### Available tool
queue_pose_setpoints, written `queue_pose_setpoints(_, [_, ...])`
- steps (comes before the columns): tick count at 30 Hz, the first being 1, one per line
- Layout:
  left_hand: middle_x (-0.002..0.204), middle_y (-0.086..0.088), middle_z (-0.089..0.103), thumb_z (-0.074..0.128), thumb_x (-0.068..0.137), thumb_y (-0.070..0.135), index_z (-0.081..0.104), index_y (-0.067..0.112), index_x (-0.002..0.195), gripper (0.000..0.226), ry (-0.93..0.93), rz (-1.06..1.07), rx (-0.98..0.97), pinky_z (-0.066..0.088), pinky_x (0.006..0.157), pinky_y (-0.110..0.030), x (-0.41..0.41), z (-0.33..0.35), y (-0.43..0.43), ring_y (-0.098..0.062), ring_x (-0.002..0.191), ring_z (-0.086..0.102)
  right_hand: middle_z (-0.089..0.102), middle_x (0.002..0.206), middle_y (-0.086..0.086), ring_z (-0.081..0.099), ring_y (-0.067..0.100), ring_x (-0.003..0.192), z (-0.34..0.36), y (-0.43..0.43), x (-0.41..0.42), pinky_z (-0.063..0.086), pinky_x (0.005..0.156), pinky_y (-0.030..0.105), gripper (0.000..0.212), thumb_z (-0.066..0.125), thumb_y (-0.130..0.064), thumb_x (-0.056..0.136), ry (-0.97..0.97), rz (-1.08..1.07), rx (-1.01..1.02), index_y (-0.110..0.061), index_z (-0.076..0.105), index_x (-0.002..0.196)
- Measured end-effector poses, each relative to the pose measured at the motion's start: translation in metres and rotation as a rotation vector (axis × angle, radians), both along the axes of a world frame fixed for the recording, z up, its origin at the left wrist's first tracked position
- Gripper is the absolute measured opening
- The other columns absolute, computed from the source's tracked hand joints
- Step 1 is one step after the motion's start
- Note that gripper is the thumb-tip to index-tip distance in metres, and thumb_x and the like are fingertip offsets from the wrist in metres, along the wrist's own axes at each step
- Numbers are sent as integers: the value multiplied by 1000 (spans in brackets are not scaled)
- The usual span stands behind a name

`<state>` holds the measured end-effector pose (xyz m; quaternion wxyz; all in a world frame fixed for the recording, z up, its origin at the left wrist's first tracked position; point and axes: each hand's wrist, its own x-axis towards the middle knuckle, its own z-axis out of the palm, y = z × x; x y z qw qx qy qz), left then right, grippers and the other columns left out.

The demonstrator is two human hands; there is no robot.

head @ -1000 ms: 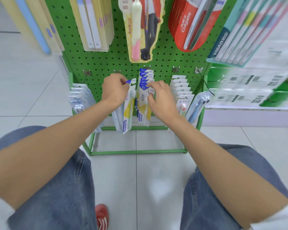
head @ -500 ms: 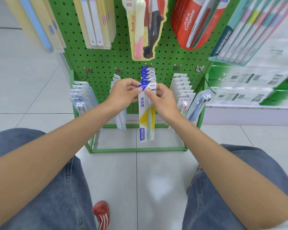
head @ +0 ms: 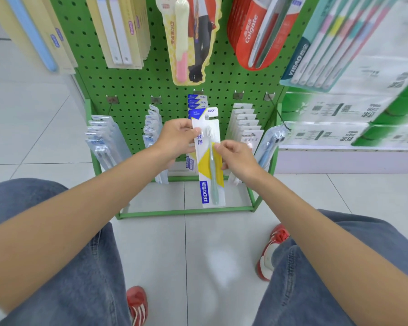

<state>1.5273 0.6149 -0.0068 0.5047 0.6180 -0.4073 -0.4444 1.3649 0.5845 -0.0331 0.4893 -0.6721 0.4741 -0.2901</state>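
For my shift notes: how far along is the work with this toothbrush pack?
Done: several FROG packs hang on the middle hook. In hand: the left hand pinches one toothbrush pack near its top, the right hand holds its side. Left: seating it on that hook and letting go, probably; whether its hole is on, I cannot tell.

Shop: green pegboard rack (head: pixel 132 74) hung with packaged toothbrushes (head: pixel 245 128), Colgate packs (head: pixel 247 31).

The hanging packs (head: pixel 196 102) were mostly hidden by the held toothbrush pack (head: pixel 209 171), the boxes (head: pixel 353 118) at right were blurred, and the Colgate pack (head: pixel 252 36) was cut off by the top edge.
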Motion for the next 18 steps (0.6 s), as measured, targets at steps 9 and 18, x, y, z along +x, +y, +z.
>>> queue_pose_setpoints(9, [106,-14,69,54,99,10,63,14,93,12,8,59,-36,55,89,-42,-4,4,-5,-20,87,65,65,74,-6,58,5,67,-41,15,-27,50,66,22,16,60,-7,94,233,259,174,-19,64,83])
queue_pose_setpoints(18, [97,-6,65,46,102,17,65,14,101,20,-141,-19,-32,54,84,-32,-12,-5,-11,-17,86,62,65,75,6,51,10,60,-65,37,-40,44,57,25,18,63,0,82,303,236,11,-11,67,95])
